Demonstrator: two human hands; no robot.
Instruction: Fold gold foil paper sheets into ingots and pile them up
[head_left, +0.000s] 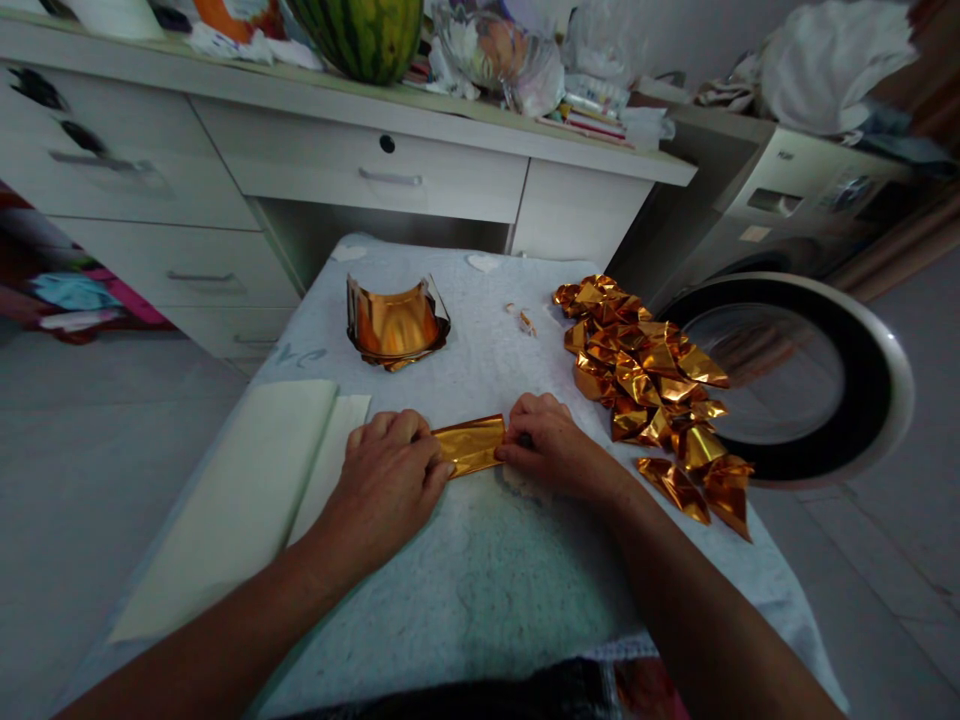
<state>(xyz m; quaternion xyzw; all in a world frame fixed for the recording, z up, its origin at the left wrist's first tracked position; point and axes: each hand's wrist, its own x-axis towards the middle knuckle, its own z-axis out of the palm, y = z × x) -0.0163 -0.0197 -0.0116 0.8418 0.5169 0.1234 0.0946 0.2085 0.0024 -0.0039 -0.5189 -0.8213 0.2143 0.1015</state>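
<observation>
Between my hands lies a strip of folded gold foil paper (471, 446), flat on the cloth-covered table (480, 590). My left hand (397, 465) grips its left end, thumb on top and fingers curled. At the right end, my right hand (551, 445) pinches the foil between thumb and bent fingers. Beyond my left hand stands a curved stack of gold foil sheets (397, 320). To the right of my right hand spreads a pile of folded gold foil pieces (637, 365). Left of my left hand is a stack of pale paper (240, 480).
Small foil scraps (523, 320) lie near the table's far side. A white desk with drawers (390, 165) stands behind, bearing a watermelon (364, 35) and bags. On the right, a washing machine's round door (870, 390) hangs open beside the table.
</observation>
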